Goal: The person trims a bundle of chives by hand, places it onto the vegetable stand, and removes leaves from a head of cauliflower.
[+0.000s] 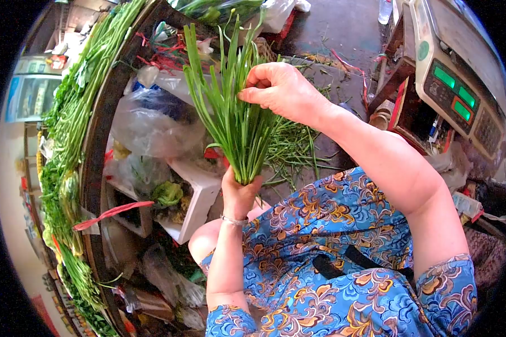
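A bunch of garlic chives [243, 137] fans out upward, its flat green leaves spread at the top. My left hand [240, 191] is wrapped round the narrow lower end, just above my lap. Higher up, my right hand [287, 92] has thumb and forefinger pinched together at the leaves on the bunch's right side. Exactly which leaves sit between those fingertips is hidden. Behind the bunch, loose green trimmings [298, 149] lie scattered over the dark tabletop [337, 33].
A scale [455, 84] with lit green displays stands at the right. Along the left runs a ledge piled with long green vegetables [78, 118]. Below it are clear plastic bags [157, 123], a white foam box [199, 196] and a red strip [115, 214].
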Available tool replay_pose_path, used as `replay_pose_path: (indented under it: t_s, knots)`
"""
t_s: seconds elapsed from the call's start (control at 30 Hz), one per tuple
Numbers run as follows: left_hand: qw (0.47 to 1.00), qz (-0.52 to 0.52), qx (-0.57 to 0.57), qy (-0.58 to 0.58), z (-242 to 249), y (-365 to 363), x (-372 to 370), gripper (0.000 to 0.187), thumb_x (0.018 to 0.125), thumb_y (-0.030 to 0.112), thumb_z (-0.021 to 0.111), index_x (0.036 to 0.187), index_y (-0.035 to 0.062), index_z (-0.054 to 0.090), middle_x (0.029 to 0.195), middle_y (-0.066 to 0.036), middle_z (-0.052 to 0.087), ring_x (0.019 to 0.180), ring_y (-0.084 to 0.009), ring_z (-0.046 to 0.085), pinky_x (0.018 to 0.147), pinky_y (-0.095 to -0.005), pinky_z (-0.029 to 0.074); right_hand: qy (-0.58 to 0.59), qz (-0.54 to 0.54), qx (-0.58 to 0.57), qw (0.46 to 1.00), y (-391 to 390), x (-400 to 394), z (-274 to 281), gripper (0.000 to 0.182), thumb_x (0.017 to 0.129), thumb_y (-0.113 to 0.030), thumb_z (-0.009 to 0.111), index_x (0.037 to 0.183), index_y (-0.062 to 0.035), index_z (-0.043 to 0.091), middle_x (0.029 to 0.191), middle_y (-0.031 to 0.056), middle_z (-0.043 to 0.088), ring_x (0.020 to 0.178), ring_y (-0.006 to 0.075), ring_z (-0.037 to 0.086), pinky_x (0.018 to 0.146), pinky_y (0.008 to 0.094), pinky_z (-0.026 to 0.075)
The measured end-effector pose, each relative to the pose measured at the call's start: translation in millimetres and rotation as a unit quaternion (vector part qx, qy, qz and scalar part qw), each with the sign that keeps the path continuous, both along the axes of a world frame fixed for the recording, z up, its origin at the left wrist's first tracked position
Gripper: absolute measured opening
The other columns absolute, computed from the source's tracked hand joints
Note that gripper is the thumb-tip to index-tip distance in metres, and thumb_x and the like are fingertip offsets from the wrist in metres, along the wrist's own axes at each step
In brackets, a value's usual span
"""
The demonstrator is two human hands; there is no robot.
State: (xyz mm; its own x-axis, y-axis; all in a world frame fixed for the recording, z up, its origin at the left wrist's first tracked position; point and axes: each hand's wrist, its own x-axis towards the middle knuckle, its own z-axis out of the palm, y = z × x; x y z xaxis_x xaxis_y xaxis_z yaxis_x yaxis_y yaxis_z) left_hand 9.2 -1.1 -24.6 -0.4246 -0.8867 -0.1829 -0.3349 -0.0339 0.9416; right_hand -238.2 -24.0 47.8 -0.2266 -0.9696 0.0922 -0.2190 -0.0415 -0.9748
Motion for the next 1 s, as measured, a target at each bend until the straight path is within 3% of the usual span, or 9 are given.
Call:
replay_pose_path:
  t_s: [0.03, 0.07, 0.13, 0.27, 0.57, 0.87, 0.93, 1.0]
  knots:
    - [1.0, -0.001, -0.01, -0.009, -0.7, -0.2, 0.3, 0.031, 0.078, -0.006, 0.071, 0.107, 0.0033, 0.064, 0.095, -0.003, 0.07, 0.077, -0.0096, 0.064, 0.065, -0.0237, 0.051, 0.009, 0.003, -0.004, 1.0, -0.6, -1.0, -0.6, 0.03, 0.077, -0.027, 0.069, 0.088, 0.001, 0.069, 0.083, 0.0172, 0.069, 0.078, 0.0258, 0.067, 0.073, 0.0364, 0.051]
    - [1.0, -0.002, -0.01, -0.009, -1.6, -0.6, 1.4, 0.031, 0.078, -0.006, 0.071, 0.107, 0.0033, 0.064, 0.095, -0.003, 0.07, 0.077, -0.0096, 0.064, 0.065, -0.0237, 0.051, 0.01, 0.002, -0.004, 1.0, 0.0, -1.2, -0.2, 0.03, 0.077, -0.027, 0.069, 0.088, 0.001, 0.069, 0.083, 0.0172, 0.069, 0.078, 0.0258, 0.067, 0.073, 0.0364, 0.051]
    - [1.0, 0.0, 0.005, -0.015, -2.8, -1.3, 3.5, 0.031, 0.077, -0.006, 0.072, 0.106, 0.0035, 0.064, 0.095, -0.003, 0.07, 0.075, -0.0092, 0.063, 0.062, -0.0235, 0.051, -0.035, 0.04, 0.003, 0.999, 2.2, -0.9, 1.1, 0.015, 0.083, -0.015, 0.065, 0.087, -0.0011, 0.063, 0.073, -0.001, 0.059, 0.068, 0.0063, 0.053, 0.061, 0.0257, 0.045]
    - [0.999, 0.017, 0.031, 0.021, -1.8, 0.0, 2.4, 0.032, 0.077, -0.005, 0.072, 0.106, 0.0036, 0.064, 0.094, -0.003, 0.071, 0.073, -0.0088, 0.062, 0.059, -0.0233, 0.05, -0.028, 0.049, -0.005, 0.998, 5.6, -1.3, 2.5, 0.014, 0.082, -0.014, 0.063, 0.087, -0.0014, 0.062, 0.073, -0.0009, 0.059, 0.069, 0.0067, 0.053, 0.063, 0.026, 0.045]
    - [0.999, 0.012, 0.039, 0.015, -2.2, -1.5, 5.5, 0.035, 0.077, -0.01, 0.068, 0.109, 0.0027, 0.063, 0.102, -0.006, 0.071, 0.089, -0.0139, 0.067, 0.076, -0.0262, 0.054, -0.043, 0.06, 0.019, 0.997, 6.6, -1.9, 5.3, 0.014, 0.084, -0.015, 0.06, 0.088, -0.0022, 0.062, 0.073, -0.0014, 0.059, 0.067, 0.0067, 0.053, 0.062, 0.0255, 0.045]
    - [0.999, 0.017, 0.032, 0.01, 4.7, 0.7, 0.9, 0.034, 0.078, -0.008, 0.069, 0.109, 0.0027, 0.063, 0.101, -0.004, 0.07, 0.086, -0.0117, 0.065, 0.074, -0.0252, 0.053, -0.073, 0.049, 0.057, 0.995, 5.0, -1.4, 4.5, 0.018, 0.088, -0.018, 0.063, 0.088, -0.0006, 0.064, 0.074, -0.001, 0.061, 0.066, 0.0075, 0.056, 0.061, 0.0252, 0.047]
    - [0.999, 0.027, 0.027, 0.018, 7.5, 2.1, -2.9, 0.033, 0.075, -0.008, 0.064, 0.106, 0.0019, 0.06, 0.089, 0.001, 0.065, 0.071, -0.0076, 0.058, 0.062, -0.0221, 0.047, -0.073, 0.047, 0.05, 0.995, 2.8, -1.4, -0.1, 0.018, 0.088, -0.019, 0.065, 0.087, -0.0014, 0.066, 0.076, -0.0011, 0.063, 0.066, 0.0077, 0.056, 0.061, 0.0253, 0.047]
    - [0.999, 0.024, 0.022, 0.013, 7.8, 2.0, -2.1, 0.032, 0.075, -0.007, 0.064, 0.106, 0.0019, 0.06, 0.089, 0.001, 0.065, 0.071, -0.0076, 0.058, 0.062, -0.0221, 0.047, -0.07, 0.05, 0.054, 0.995, 3.3, -2.2, 0.4, 0.017, 0.087, -0.019, 0.066, 0.088, -0.0018, 0.067, 0.076, -0.0008, 0.063, 0.066, 0.0079, 0.056, 0.061, 0.0255, 0.047]
